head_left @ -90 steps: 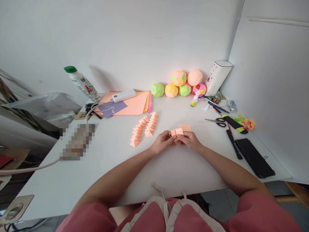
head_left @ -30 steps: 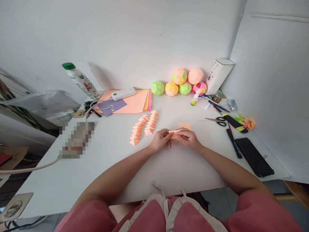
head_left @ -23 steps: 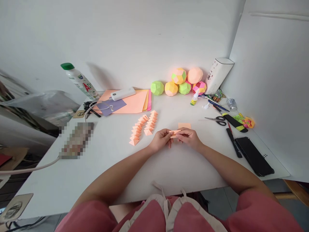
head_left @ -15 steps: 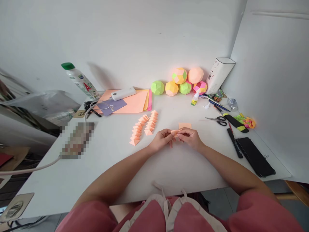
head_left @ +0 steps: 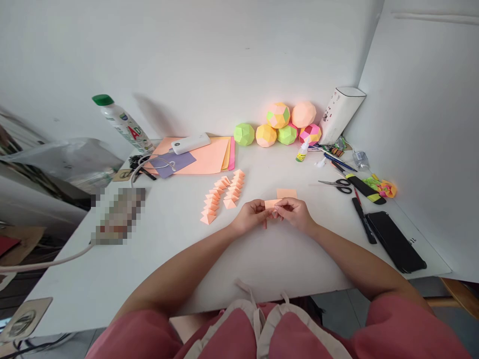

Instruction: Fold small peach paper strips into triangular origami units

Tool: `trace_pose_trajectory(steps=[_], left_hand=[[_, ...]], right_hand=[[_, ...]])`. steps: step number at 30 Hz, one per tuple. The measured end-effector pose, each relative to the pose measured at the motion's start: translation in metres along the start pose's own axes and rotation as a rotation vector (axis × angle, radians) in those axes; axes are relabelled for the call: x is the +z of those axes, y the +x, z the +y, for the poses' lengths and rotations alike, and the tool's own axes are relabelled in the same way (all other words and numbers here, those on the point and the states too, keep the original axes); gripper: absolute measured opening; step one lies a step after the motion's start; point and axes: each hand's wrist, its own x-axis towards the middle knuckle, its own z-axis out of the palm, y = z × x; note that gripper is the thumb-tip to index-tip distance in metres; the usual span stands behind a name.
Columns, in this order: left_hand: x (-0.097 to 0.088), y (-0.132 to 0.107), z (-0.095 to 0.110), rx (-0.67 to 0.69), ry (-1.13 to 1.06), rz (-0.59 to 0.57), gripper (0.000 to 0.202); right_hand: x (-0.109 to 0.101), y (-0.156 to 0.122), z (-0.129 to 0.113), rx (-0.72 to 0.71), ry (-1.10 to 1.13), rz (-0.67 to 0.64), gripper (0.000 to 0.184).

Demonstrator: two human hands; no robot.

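Paper (head_left: 270,204) held between left hand (head_left: 251,216) and right hand (head_left: 297,215), fingers (head_left: 287,202) of both closed on it, over the table (head_left: 258,264), peach sheet (head_left: 287,192) on the far side, folded pieces (head_left: 211,201) left.

On our white desk (head_left: 160,209) lie two rows of folded peach paper units (head_left: 211,201) and a flat peach sheet (head_left: 286,192). We also see scissors (head_left: 336,184), a black smartphone (head_left: 396,242) and a nozzle-tipped bottle (head_left: 301,153) standing on it.
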Motion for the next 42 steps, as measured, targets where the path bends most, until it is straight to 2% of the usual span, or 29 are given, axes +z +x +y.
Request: trace_pose_trajectory(steps=[12,18,26,42], left_hand=[[-0.0009,-0.0004,-0.0022,-0.001,-0.021,-0.02,0.037],[-0.0003,-0.0012,0.0026,-0.027,-0.01,0.009,0.035],[-0.0012,-0.0015,0.0029,-0.06,-0.116,-0.004,0.034],[0.0005,-0.0019,0.0027,-0.038,-0.07,0.023,0.033]], right_hand=[[0.0008,-0.0027,-0.0005,-0.036,-0.008,0.001,0.015],[0.002,-0.0037,-0.0004,-0.052,-0.022,0.006,0.015],[0.0029,-0.0057,-0.0006,-0.078,-0.078,0.032,0.016],[0.0049,-0.0051,0.0003,-0.069,-0.024,0.05,0.015]])
